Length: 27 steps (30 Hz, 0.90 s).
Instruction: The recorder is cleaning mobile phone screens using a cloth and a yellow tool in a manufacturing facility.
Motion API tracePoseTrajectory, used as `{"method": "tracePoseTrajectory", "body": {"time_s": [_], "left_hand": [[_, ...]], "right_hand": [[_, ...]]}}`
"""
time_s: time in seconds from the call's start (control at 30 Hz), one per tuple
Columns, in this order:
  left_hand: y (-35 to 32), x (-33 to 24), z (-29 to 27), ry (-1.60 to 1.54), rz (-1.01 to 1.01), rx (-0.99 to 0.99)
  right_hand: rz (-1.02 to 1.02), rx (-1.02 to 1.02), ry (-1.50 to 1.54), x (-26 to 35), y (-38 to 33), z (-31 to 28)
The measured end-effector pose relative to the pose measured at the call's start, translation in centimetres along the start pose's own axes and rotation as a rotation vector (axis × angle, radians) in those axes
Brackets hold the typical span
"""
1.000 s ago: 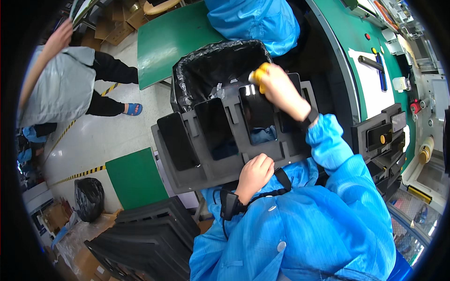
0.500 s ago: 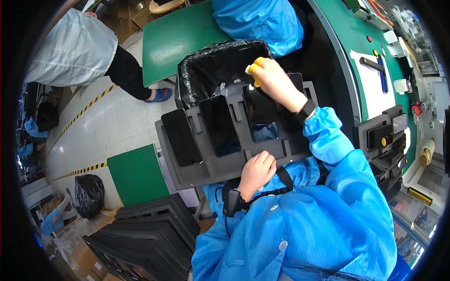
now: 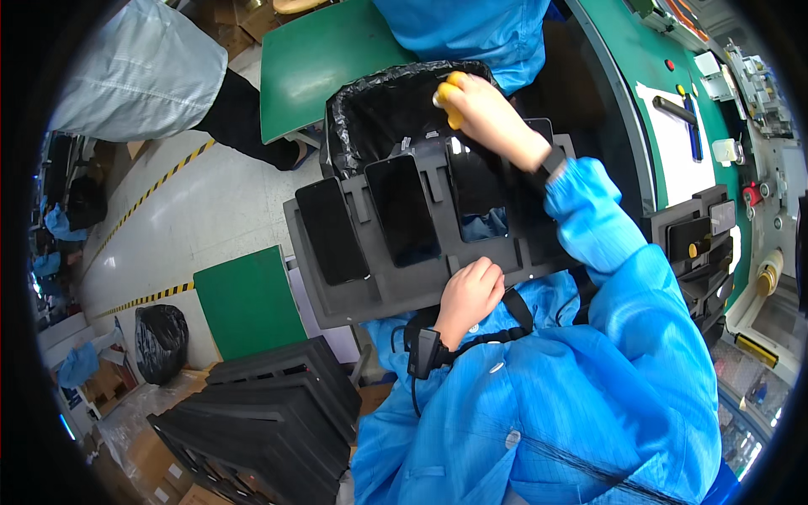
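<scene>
A dark grey slotted tray (image 3: pixel 396 290) rests on my lap, tilted, with several black phone-like slabs (image 3: pixel 332 229) standing in its slots. My left hand (image 3: pixel 467 296) grips the tray's near edge. My right hand (image 3: pixel 484 114) reaches over the tray's far edge to the rim of a bin lined with a black bag (image 3: pixel 370 109). Its fingers wear yellow finger cots and are pinched together; what they hold, if anything, is too small to tell.
A stack of dark trays (image 3: pixel 252 421) sits at lower left. A green workbench (image 3: pixel 665 109) with a white sheet and tools runs along the right. Another tray with devices (image 3: pixel 703 236) sits at my right. A person in grey (image 3: pixel 143 76) stands upper left, another in blue (image 3: pixel 471 29) ahead.
My right hand has moved up and left, from over the tray to the bin's rim. The person in grey has walked toward the top left. My left hand stays on the tray.
</scene>
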<state>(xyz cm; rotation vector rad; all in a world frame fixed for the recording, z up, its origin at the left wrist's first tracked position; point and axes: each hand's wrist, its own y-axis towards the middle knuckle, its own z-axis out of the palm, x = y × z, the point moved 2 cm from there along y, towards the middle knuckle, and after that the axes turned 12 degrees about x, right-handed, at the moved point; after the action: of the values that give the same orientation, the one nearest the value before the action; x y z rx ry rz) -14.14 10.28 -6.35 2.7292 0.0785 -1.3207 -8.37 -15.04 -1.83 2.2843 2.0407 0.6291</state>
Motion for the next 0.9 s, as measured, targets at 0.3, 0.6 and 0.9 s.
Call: {"method": "tracePoseTrajectory", "body": {"time_s": [0.3, 0.6, 0.9], "left_hand": [[0.2, 0.0, 0.3, 0.013, -0.012, -0.003], [0.5, -0.1, 0.3, -0.002, -0.015, -0.005], [0.1, 0.0, 0.4, 0.027, -0.024, -0.002]], "right_hand": [[-0.138, 0.215, -0.049, 7.0, -7.5, 2.0], [0.137, 0.139, 0.152, 3.8, -11.6, 0.2], [0.056, 0.377, 0.125, 6.0, -12.1, -1.3]]}}
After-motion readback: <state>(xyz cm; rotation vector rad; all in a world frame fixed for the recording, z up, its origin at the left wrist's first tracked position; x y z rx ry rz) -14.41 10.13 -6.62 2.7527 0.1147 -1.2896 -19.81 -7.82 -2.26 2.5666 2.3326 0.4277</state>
